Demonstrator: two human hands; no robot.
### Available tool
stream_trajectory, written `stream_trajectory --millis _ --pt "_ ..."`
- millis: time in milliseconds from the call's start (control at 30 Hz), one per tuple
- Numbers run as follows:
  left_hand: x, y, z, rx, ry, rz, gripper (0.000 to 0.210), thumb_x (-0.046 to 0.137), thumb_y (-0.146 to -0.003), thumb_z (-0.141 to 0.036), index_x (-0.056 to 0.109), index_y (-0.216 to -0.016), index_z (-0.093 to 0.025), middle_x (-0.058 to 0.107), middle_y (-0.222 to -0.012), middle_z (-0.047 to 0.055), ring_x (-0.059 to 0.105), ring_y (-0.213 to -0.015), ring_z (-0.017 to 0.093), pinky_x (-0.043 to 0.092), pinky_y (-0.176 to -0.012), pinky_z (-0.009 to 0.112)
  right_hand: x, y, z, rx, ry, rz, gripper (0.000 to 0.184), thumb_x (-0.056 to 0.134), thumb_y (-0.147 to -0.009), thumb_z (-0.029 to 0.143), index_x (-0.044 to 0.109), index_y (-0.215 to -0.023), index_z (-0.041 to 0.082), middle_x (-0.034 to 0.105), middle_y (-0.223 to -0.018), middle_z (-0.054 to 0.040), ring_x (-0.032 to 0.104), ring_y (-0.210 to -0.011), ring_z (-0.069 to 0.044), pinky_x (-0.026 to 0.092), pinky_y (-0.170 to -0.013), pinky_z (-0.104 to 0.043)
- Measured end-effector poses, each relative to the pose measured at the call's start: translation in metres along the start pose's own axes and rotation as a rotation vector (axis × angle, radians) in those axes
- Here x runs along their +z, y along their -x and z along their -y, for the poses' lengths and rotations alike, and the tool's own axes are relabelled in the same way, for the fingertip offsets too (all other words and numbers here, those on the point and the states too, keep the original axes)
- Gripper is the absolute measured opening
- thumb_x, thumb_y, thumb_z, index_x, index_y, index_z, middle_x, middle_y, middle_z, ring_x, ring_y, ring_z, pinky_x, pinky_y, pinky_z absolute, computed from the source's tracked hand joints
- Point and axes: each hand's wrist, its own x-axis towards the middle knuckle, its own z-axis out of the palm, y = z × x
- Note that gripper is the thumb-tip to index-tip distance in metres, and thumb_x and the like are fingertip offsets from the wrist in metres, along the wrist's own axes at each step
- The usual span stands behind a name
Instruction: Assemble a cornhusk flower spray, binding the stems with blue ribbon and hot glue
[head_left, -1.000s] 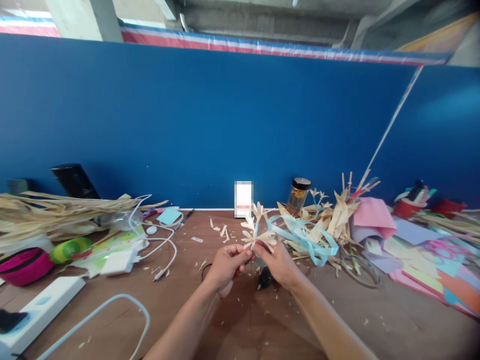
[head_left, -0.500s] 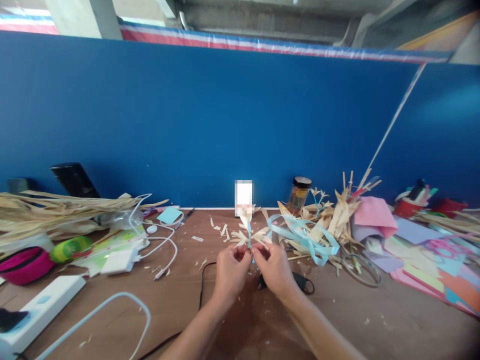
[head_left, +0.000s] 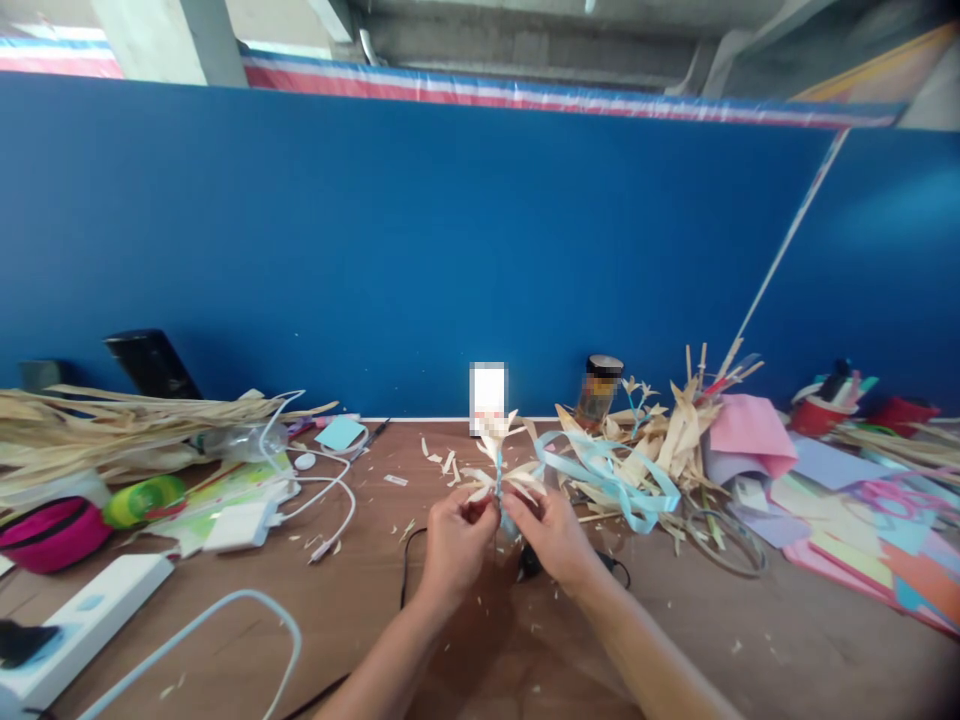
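Observation:
Between my hands stands a corn husk flower [head_left: 496, 438], pale cream, with husk leaves spreading on both sides of its light-blue-wrapped stem [head_left: 499, 472]. My left hand [head_left: 459, 542] pinches the stem's lower part from the left, its fingertips closed. From the other side my right hand [head_left: 553, 538] closes thumb and fingers at the same stem, near the base of the right leaf. A bit of light blue strip shows below the fingertips. Light blue ribbon [head_left: 646, 512] lies in loose loops to the right, over a heap of dried husks [head_left: 679, 440].
A lidded jar [head_left: 600, 390] stands at the back. Coloured paper [head_left: 847, 530] and pink scissors [head_left: 904, 498] lie far right. On the left are long dried husks [head_left: 112, 430], white cables [head_left: 351, 495], a charger [head_left: 241, 525] and a power strip [head_left: 97, 615]. Husk scraps dot the table.
My hands have shifted slightly left and spread a little at the stem. The right fingers are less bunched, and more of the husk leaves and blue strip shows between them.

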Motion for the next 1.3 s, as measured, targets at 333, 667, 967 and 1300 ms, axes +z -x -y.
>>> stream_trajectory --millis 333,667,967,1300 --pt "0.005 0.008 0.004 0.115 -0.333 -0.081 0.015 0.056 -0.071 -0.025 0.063 -0.064 -0.014 0.06 -0.058 0.0 0.048 -0.054 0.012 0.036 -0.052 0.02 0.004 -0.001 -0.013 0.029 0.058 -0.089 0.018 0.05 -0.078 0.032 0.06 -0.075 0.017 0.063 -0.073 -0.004 0.057 -0.072 -0.018 0.043 -0.07 -0.028" --pt "-0.001 -0.001 0.004 -0.152 0.093 0.129 0.023 0.064 -0.065 -0.036 0.06 -0.068 -0.013 0.052 -0.052 -0.003 0.04 -0.043 0.007 0.03 -0.043 0.017 -0.006 -0.009 -0.009 0.122 -0.176 -0.01 0.019 0.054 -0.076 0.032 0.053 -0.067 0.014 0.054 -0.062 0.0014 0.047 -0.059 -0.011 0.038 -0.057 -0.022" --pt "-0.004 0.001 0.007 0.011 -0.135 0.113 0.021 0.061 -0.068 -0.033 0.06 -0.059 -0.014 0.054 -0.055 0.0 0.044 -0.052 0.01 0.032 -0.05 0.02 -0.01 -0.008 -0.006 0.183 -0.166 0.046 0.025 0.06 -0.07 0.035 0.05 -0.06 0.015 0.045 -0.053 0.0045 0.037 -0.051 -0.008 0.029 -0.048 -0.02" --pt "-0.005 -0.001 0.001 -0.386 0.194 0.161 0.033 0.064 -0.064 -0.045 0.065 -0.077 -0.015 0.059 -0.06 0.0 0.039 -0.042 0.005 0.023 -0.039 0.016 -0.015 -0.008 -0.011 0.197 -0.22 0.071 0.027 0.058 -0.073 0.037 0.049 -0.063 0.014 0.043 -0.055 0.0048 0.036 -0.049 -0.006 0.028 -0.047 -0.019"
